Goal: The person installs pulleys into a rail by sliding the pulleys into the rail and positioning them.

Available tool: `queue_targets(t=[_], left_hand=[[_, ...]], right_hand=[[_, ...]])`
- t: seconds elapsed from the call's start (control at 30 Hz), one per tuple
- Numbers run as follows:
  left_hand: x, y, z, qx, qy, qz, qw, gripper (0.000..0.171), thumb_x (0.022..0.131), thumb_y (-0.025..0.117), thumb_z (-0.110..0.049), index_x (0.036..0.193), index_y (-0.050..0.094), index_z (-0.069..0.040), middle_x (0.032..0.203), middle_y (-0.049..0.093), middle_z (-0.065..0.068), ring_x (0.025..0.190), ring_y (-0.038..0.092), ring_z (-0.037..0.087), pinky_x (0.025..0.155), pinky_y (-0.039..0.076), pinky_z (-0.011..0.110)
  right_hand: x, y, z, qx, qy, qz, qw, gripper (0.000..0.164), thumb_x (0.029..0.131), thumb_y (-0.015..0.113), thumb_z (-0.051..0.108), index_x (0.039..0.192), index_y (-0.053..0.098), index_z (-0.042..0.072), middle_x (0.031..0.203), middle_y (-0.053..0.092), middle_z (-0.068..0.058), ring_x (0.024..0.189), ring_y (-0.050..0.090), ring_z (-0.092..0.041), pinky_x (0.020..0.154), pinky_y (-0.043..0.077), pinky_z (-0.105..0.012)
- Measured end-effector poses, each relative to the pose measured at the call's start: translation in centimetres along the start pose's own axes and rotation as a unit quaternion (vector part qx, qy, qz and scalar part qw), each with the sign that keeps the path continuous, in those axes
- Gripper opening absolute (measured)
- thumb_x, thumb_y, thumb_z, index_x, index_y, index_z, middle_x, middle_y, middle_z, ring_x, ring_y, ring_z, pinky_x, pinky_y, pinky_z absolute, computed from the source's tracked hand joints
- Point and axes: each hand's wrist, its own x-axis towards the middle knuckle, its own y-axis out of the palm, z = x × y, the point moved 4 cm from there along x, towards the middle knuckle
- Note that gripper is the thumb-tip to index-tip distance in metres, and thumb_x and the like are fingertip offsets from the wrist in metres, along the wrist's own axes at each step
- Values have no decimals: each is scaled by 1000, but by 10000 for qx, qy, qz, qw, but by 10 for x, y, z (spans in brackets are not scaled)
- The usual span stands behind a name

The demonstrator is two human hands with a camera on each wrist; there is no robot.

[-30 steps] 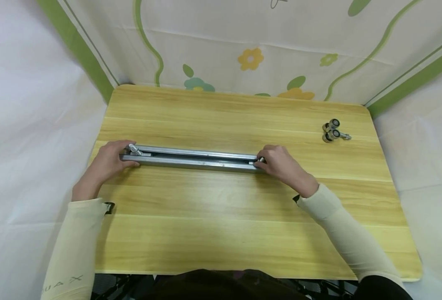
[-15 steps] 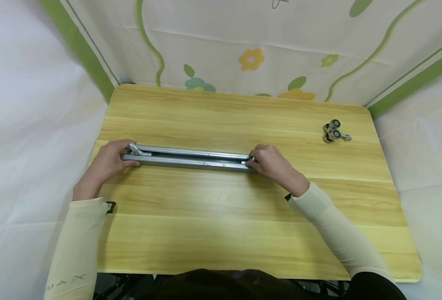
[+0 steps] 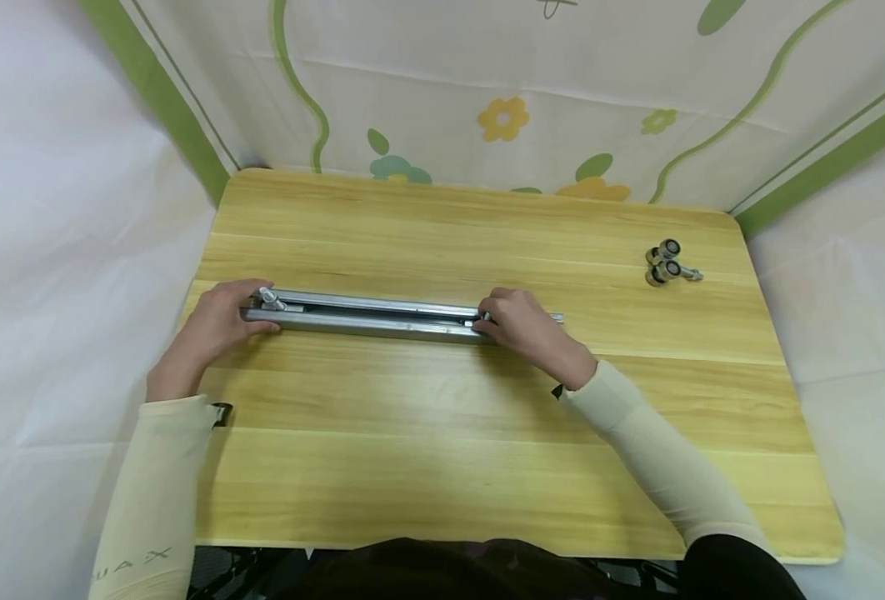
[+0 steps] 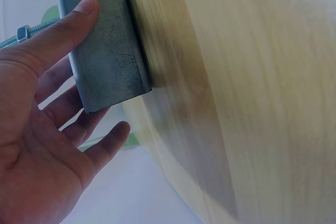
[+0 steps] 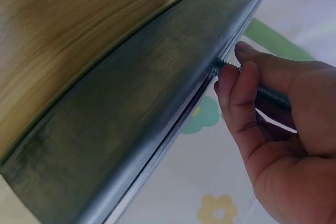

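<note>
A long metal channel rail (image 3: 367, 323) lies across the table with its slot facing up. My left hand (image 3: 213, 333) grips its left end, thumb on the near wall and fingers at the far side. By that hand a threaded bolt with a nut (image 4: 22, 34) sticks up out of the slot. Farther right along the rail, my right hand (image 3: 527, 327) pinches a second threaded bolt (image 5: 273, 96), which also stands out of the slot. Whatever carries these bolts inside the channel is mostly hidden. The rail's right end (image 3: 557, 318) shows beyond the right hand.
At the back right of the wooden table (image 3: 442, 450) lies a roller trolley (image 3: 666, 261), its wheels and bolt visible. A white printed curtain (image 3: 442, 100) hangs behind the far table edge, and white cloth hangs at both sides.
My right hand has slid left along the rail with the bolt it pinches, uncovering the rail's right end. The left hand and the rail have stayed in place.
</note>
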Motion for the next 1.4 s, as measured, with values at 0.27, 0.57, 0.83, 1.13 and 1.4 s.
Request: queue_targets(t=[0.27,0.57,0.83,1.13,1.4], left_hand=[[0,0,1,-32,-1,-27,10000,69,70,86,-20,129,60,4,130,59,30,119,51,50,102,38,63],[0,-1,0,-48,7,-45,10000,68,70,86,-19,129,60,5,130,58,31,119,51,51,102,38,63],[0,1,0,-76,-24,-15,10000,69,70,85,-20,129,60,4,131,58,31,120,50,51,102,37,63],[0,-1,-1,-78,-77,19,9999,68,71,85,-20,130,59,4,132,57,30,121,49,51,103,36,64],[-1,-1,-1,-85,-210,144,9996,69,72,84,-21,132,58,2,135,54,30,124,46,51,105,33,64]], right_hand=[[8,3,7,-80,-95,53,9999,15,86,72,16,87,74,2,78,66,-7,64,59,-13,57,54,-26],[17,8,16,-116,-228,54,9997,14,86,72,17,84,73,3,75,63,-5,60,56,-12,54,52,-25],[26,14,23,-116,-292,33,9995,14,87,72,17,81,71,4,72,60,-4,57,52,-11,50,49,-24],[35,19,32,-115,-359,66,9993,15,88,70,17,81,71,4,72,59,-3,57,53,-10,51,48,-22],[44,24,42,-163,-470,19,9988,14,89,69,16,84,72,3,76,62,-5,61,56,-11,54,51,-23]])
